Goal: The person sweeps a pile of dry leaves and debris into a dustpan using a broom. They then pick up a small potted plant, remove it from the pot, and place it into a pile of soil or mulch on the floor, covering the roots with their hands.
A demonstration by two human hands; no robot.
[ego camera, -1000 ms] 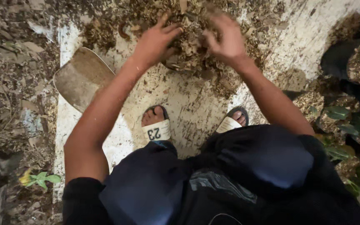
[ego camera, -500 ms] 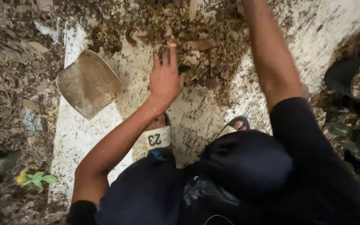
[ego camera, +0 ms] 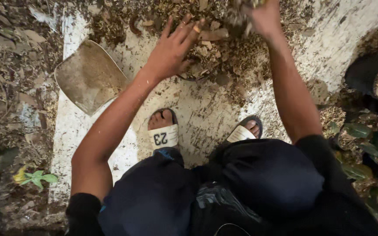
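Two hands working a heap of dry leaf litter on a white sheet spread over the ground.

The left hand is spread wide, fingers splayed, palm resting on the leaf litter at the sheet's far edge. The right hand is raised above the heap, curled around a clump of litter with bits falling from it. A flat scoop lies near the sheet's left edge.

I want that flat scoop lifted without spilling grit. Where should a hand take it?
Take the scoop by its narrower lower edge, coming from the left hand's side. It lies flat and open on the sheet, that edge bare of litter.
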